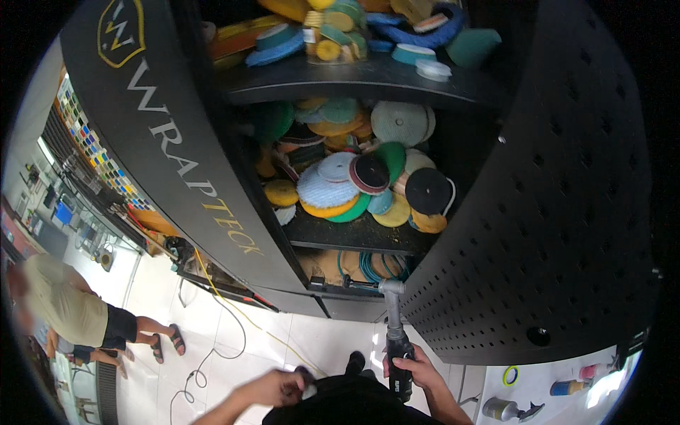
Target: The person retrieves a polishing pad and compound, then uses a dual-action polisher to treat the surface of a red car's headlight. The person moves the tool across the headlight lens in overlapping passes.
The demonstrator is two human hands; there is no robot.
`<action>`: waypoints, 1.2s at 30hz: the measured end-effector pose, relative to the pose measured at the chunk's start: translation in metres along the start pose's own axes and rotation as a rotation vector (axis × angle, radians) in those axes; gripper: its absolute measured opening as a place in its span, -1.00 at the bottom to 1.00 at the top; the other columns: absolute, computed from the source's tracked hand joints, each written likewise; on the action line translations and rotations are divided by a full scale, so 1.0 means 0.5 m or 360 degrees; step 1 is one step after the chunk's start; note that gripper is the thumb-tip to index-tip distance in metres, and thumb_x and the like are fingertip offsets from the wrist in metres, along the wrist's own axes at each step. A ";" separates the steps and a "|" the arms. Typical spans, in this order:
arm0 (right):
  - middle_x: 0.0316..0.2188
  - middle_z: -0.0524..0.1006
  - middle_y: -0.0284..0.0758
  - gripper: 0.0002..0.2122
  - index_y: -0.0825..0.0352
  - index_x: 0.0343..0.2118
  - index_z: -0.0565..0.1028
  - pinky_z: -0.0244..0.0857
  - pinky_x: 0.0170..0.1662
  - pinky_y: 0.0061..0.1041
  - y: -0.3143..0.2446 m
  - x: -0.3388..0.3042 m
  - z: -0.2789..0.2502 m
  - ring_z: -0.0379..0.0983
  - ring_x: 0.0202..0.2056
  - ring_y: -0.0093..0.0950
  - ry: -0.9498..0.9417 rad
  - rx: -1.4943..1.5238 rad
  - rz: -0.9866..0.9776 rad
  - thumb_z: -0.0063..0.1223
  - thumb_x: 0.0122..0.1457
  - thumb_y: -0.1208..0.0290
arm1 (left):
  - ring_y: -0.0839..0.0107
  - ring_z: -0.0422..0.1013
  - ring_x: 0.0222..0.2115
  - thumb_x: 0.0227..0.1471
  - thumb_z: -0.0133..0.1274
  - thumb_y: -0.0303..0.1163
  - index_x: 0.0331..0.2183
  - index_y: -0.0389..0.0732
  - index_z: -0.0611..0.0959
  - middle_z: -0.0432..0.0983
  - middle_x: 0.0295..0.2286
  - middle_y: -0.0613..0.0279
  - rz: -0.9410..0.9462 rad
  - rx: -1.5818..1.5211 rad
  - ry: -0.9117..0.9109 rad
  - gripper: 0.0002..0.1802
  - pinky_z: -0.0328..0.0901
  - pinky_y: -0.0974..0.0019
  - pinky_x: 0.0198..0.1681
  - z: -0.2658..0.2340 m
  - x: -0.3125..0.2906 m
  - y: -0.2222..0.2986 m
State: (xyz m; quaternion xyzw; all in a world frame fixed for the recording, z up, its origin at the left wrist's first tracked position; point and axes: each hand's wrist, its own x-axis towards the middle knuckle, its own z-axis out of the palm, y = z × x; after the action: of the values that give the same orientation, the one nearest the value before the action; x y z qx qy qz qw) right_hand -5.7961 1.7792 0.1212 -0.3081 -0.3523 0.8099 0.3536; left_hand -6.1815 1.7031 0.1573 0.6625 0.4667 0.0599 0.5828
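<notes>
And it's the right hand (419,368) closed round the black body of a cordless power tool (400,358), its fingers partly hidden behind the handle, the grey angled head pointing up in front of the lowest compartment. Over to the left hand (280,389), curled but badly blurred: something small and dark (305,373) shows at its fingertips, and whether it's gripped I cannot tell. The left forearm slants in from the lower edge toward the right; the right forearm leans up and leftward. One tool, then, and beyond it one coiled teal hose (375,266), partly covered by the tool's head. Above, the middle shelf (333,234) carries a heap of round pads (326,188), overlapping too much to count. One clear jar (335,35) sits on the shelf above, cut off at the top. Right side, one yellow-green ring (510,375); far left, at least two people (67,294), one mostly hidden.
</notes>
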 end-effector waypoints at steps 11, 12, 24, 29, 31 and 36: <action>-0.36 0.54 -0.14 -0.48 0.47 0.02 0.37 0.45 -0.25 -0.39 0.003 0.009 0.280 0.55 -0.37 -0.37 -0.0544 -0.0494 0.0112 0.15 0.21 0.11 | 0.39 0.53 -0.11 0.16 0.22 -0.34 0.01 -0.22 0.65 0.63 -0.14 0.16 0.0299 -0.1027 0.0925 -0.61 0.41 0.30 0.00 0.198 -0.294 -0.007; -0.36 0.54 -0.14 -0.47 0.48 0.02 0.37 0.46 -0.25 -0.39 0.001 0.018 0.343 0.55 -0.37 -0.36 -0.0666 -0.0520 0.0130 0.15 0.21 0.09 | 0.34 0.53 -0.09 0.17 0.21 -0.32 0.03 -0.24 0.62 0.62 -0.13 0.13 0.0343 -0.1291 0.1145 -0.59 0.42 0.29 0.00 0.205 -0.331 -0.039; -0.29 0.55 -0.25 -0.55 0.48 0.04 0.38 0.44 -0.16 -0.46 0.112 -0.043 0.813 0.51 -0.30 -0.51 -0.1698 -0.1085 0.0896 0.16 0.23 0.24 | 0.08 0.39 0.13 0.34 -0.07 -0.32 0.24 -0.38 0.31 0.35 0.14 -0.18 0.1500 -0.1994 0.2994 -0.46 0.34 0.11 0.23 0.391 -0.661 -0.115; -0.34 0.57 -0.28 -0.57 0.48 0.02 0.40 0.43 -0.19 -0.50 0.153 -0.042 0.894 0.52 -0.34 -0.55 -0.1938 -0.1288 0.0958 0.15 0.22 0.26 | 0.00 0.37 0.14 0.34 -0.07 -0.28 0.24 -0.46 0.27 0.35 0.13 -0.23 0.1473 -0.1757 0.3315 -0.40 0.39 0.16 0.19 0.460 -0.723 -0.108; -0.36 0.57 -0.29 -0.57 0.49 0.01 0.40 0.43 -0.20 -0.51 0.171 -0.037 0.912 0.52 -0.36 -0.55 -0.2026 -0.1299 0.0981 0.15 0.22 0.27 | -0.01 0.37 0.14 0.34 -0.07 -0.28 0.22 -0.48 0.28 0.35 0.13 -0.23 0.1431 -0.1713 0.3421 -0.41 0.40 0.17 0.18 0.484 -0.731 -0.106; -0.36 0.57 -0.30 -0.59 0.49 0.00 0.40 0.42 -0.21 -0.54 0.165 -0.013 0.930 0.51 -0.37 -0.57 -0.2150 -0.1373 0.1015 0.16 0.21 0.29 | -0.02 0.39 0.13 0.35 -0.08 -0.27 0.22 -0.48 0.29 0.36 0.12 -0.23 0.1479 -0.1656 0.3563 -0.42 0.42 0.18 0.17 0.488 -0.725 -0.078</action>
State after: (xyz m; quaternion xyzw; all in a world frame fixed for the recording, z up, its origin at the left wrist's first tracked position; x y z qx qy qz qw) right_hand -6.1695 1.5687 0.3190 0.0481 -0.6605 0.6757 -0.3240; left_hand -6.2528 1.2744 0.2168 0.0525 0.3463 0.9366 -0.0058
